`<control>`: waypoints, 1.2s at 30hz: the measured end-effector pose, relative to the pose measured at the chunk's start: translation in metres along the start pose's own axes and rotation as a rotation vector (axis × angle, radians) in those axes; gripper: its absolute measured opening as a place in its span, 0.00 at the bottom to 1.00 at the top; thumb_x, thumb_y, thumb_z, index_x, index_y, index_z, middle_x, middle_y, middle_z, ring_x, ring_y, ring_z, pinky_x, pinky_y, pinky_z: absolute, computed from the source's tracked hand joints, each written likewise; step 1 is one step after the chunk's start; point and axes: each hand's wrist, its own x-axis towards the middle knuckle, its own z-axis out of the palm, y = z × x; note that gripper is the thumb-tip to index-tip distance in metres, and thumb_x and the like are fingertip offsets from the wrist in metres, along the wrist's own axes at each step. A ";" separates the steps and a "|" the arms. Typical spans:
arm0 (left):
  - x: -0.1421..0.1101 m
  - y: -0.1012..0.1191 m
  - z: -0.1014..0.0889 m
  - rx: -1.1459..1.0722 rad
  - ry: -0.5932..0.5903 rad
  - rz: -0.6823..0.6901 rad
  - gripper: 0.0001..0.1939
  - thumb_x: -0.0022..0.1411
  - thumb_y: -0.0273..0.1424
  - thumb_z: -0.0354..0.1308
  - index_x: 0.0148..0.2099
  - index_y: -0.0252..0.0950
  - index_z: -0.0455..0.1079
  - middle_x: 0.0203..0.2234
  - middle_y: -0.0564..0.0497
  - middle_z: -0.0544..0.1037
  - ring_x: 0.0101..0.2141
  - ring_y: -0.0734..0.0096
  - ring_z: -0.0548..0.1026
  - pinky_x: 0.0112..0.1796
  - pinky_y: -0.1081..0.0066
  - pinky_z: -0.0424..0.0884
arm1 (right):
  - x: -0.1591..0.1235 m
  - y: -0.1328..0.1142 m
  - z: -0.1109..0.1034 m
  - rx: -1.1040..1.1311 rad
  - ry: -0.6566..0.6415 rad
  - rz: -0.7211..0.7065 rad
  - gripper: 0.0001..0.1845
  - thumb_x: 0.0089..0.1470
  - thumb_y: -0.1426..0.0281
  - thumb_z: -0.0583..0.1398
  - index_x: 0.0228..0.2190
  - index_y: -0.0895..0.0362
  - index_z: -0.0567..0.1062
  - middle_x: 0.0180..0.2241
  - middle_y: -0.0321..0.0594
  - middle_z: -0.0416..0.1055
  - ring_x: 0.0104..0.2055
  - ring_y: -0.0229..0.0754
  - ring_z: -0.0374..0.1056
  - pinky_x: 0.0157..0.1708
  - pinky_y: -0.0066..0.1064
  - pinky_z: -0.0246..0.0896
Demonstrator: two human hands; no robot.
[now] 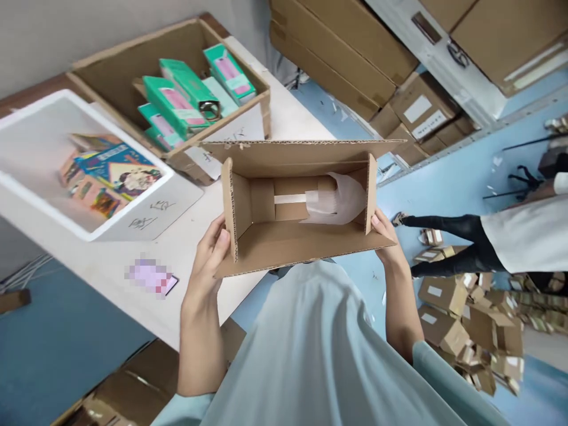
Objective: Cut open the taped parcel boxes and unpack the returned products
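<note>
An open cardboard box [306, 242] is held up in front of my body, its flaps standing outward. My left hand [212, 251] grips its left end, thumb on the outside of the flap. At the opposite end, my right hand [385, 234] closes on the right corner, with the thumb showing and the other fingers mostly hidden. Inside the box lies a translucent whitish sheet [339, 201], curled against the right wall. A white strip of tape [290, 199] runs along the bottom.
On the white table [171, 254] stand a cardboard carton [133, 59] of green boxes [175, 100] and a white foam bin [153, 216] with colourful packets [115, 171]. A phone [153, 278] lies nearby. To the right are another person [523, 231] and piled cartons [444, 293].
</note>
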 end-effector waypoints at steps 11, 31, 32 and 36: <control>0.086 0.011 0.213 0.062 -0.493 0.004 0.41 0.73 0.62 0.65 0.76 0.42 0.72 0.74 0.38 0.72 0.71 0.44 0.74 0.69 0.52 0.73 | -0.033 0.055 -0.164 0.265 0.567 0.023 0.25 0.60 0.44 0.68 0.47 0.49 0.86 0.56 0.43 0.85 0.68 0.59 0.75 0.70 0.51 0.71; 0.123 -0.099 0.302 0.180 -0.139 -0.296 0.24 0.64 0.42 0.70 0.58 0.35 0.82 0.59 0.36 0.86 0.29 0.67 0.81 0.39 0.61 0.80 | 0.138 0.171 -0.235 0.123 0.597 0.302 0.32 0.51 0.42 0.70 0.45 0.54 0.82 0.54 0.52 0.85 0.63 0.56 0.81 0.67 0.48 0.72; 0.113 -0.101 0.293 0.175 -0.089 -0.311 0.24 0.62 0.41 0.70 0.57 0.36 0.82 0.59 0.36 0.86 0.29 0.67 0.80 0.39 0.61 0.79 | 0.150 0.168 -0.219 0.125 0.516 0.305 0.32 0.50 0.42 0.71 0.45 0.54 0.83 0.54 0.52 0.86 0.63 0.56 0.81 0.67 0.48 0.72; 0.068 -0.105 0.258 0.129 0.139 -0.345 0.25 0.59 0.41 0.70 0.56 0.38 0.83 0.58 0.39 0.87 0.29 0.68 0.78 0.40 0.61 0.79 | 0.185 0.157 -0.149 0.090 0.162 0.308 0.32 0.50 0.42 0.73 0.45 0.54 0.84 0.52 0.50 0.87 0.60 0.54 0.82 0.68 0.49 0.72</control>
